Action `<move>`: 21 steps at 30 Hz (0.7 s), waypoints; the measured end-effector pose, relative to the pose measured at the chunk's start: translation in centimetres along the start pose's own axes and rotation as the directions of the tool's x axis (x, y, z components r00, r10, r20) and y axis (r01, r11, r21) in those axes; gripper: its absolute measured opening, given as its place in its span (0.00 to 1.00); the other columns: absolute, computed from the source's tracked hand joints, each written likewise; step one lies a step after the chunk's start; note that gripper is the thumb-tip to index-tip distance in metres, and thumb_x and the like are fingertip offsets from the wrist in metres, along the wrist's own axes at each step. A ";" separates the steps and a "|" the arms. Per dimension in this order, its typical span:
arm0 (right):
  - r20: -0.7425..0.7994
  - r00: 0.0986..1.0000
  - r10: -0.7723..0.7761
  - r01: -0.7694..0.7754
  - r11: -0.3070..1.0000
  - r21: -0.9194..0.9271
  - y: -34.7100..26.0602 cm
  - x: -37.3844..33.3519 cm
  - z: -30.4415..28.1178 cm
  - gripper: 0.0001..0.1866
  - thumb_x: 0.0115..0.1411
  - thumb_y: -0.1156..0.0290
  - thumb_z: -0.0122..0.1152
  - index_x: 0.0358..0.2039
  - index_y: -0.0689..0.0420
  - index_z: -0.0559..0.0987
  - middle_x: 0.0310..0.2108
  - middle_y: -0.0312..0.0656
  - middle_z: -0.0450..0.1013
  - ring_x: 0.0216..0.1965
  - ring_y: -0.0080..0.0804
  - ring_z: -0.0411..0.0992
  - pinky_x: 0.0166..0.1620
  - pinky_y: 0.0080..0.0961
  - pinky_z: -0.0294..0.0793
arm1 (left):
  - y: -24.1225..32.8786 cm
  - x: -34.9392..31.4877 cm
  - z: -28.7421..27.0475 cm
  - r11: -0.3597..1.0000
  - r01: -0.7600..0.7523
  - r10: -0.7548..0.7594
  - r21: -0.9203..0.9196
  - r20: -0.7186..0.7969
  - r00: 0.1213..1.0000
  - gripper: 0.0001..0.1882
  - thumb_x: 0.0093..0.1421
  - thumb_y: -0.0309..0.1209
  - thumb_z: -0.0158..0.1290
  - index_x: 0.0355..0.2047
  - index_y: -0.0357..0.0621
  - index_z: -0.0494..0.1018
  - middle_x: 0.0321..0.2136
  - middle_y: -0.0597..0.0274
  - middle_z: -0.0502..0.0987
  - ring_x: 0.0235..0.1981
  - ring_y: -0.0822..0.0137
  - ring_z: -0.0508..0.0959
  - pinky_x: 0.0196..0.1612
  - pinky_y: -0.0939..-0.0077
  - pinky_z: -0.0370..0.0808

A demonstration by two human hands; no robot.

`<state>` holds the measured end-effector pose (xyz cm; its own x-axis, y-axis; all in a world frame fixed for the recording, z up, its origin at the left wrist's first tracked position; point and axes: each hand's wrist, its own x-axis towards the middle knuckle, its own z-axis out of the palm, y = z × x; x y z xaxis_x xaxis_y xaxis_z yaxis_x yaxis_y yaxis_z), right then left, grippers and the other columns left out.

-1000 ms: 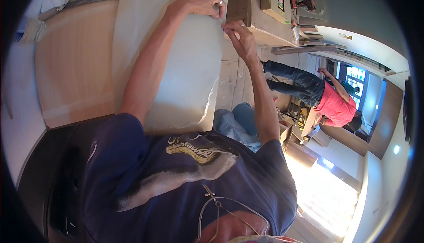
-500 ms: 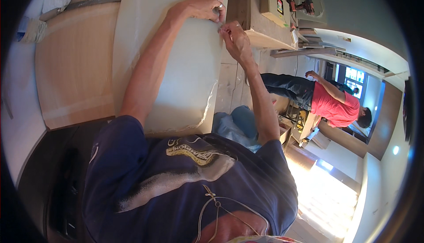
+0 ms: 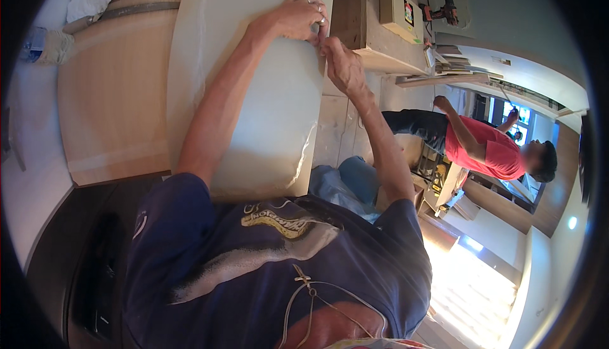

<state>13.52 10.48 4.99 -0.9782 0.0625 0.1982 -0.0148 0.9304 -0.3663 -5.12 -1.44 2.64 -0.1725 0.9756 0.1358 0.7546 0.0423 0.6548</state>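
Note:
A long pale board [image 3: 266, 102] with a smooth, slightly shiny face lies under my forearms, and a ragged whitish strip runs near its right edge. My left hand [image 3: 302, 19], with rings on its fingers, is closed at that edge, around something small and greyish that I cannot make out. Touching or almost touching it, my right hand [image 3: 344, 65] pinches at the same edge with thumb and forefinger. Whatever the right fingertips hold is too small to tell.
A wooden box-like unit [image 3: 393, 57] stands beside the board, bearing a cream box [image 3: 401, 14] and a cordless drill [image 3: 446, 10]. A wood panel [image 3: 117, 95] lies to the left. A person in a red shirt [image 3: 485, 146] stands at the right, near a cluttered bench. Blue plastic sheeting [image 3: 339, 187] lies below the board.
My right hand has moved slightly up against the left fingers at the board's edge. The person in red has raised an arm and shifted posture. The whole view has shifted slightly.

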 end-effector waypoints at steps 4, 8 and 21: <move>0.135 0.981 0.139 -0.157 0.978 0.134 0.5 0.8 -0.2 0.05 0.72 0.74 0.49 0.46 0.56 0.66 0.30 0.46 0.77 0.35 0.52 0.79 0.36 0.43 0.77 | -0.3 0.1 0.3 1.000 -0.002 0.003 0.011 -0.029 1.000 0.09 0.50 0.37 0.69 0.31 0.55 0.82 0.45 0.77 0.79 0.67 0.70 0.65 0.78 0.52 0.42; 0.164 0.968 0.192 -0.220 0.959 0.179 0.5 1.0 -0.5 0.05 0.73 0.73 0.48 0.47 0.55 0.66 0.29 0.46 0.78 0.33 0.50 0.79 0.37 0.42 0.77 | -0.4 0.0 0.3 0.999 -0.029 0.031 0.023 -0.054 0.998 0.14 0.48 0.38 0.69 0.35 0.53 0.81 0.44 0.74 0.79 0.66 0.68 0.67 0.78 0.55 0.44; 0.097 0.993 -0.069 0.063 0.996 0.070 3.0 -1.0 -2.3 0.11 0.64 0.73 0.64 0.46 0.47 0.82 0.41 0.35 0.76 0.40 0.40 0.77 0.46 0.37 0.74 | -0.3 -0.1 0.2 0.999 -0.034 0.034 -0.019 -0.017 0.999 0.05 0.49 0.36 0.64 0.28 0.59 0.83 0.45 0.77 0.79 0.64 0.70 0.67 0.77 0.50 0.41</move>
<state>14.92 14.06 5.79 -0.9902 -0.0374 0.1342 -0.0905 0.9051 -0.4155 -5.16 -1.51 2.29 -0.1575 0.9726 0.1708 0.7480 0.0046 0.6637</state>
